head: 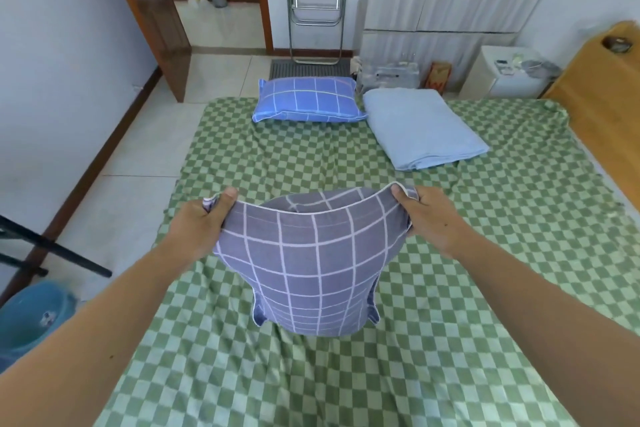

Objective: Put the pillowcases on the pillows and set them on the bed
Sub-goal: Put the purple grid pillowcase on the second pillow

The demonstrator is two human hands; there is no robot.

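Over the near half of the bed (502, 253), both hands hold a grey-blue checked pillowcase (308, 263) up by its mouth. The left hand (197, 225) has its grip closed on the left corner of the opening, thumb on top and fingers curled under the cloth; the right hand (429, 218) pinches the right corner the same way. Between them the near hem sags in a curve and the mouth gapes, showing the inside. The lower part looks full and rounded, so a pillow seems to be inside already — though the pillow itself cannot be seen, only the bulge, whose bottom rests on the green checked sheet.

At 12 o'clock, well apart from the hands, a blue pillow (308, 100) in its case lies at the far edge of the bed. Just beside it, at 1 o'clock, lies a folded pale blue blanket (422, 128).

By my reading the step in hand is seating the second pillow in its case: one pillow is done and placed, this one is being shaken down. The next move calls for a firm hold on both corners while the filling settles to the bottom, then closing or tucking the open end, then carrying it to 12 o'clock — beside the blue pillow, if the blanket leaves room.
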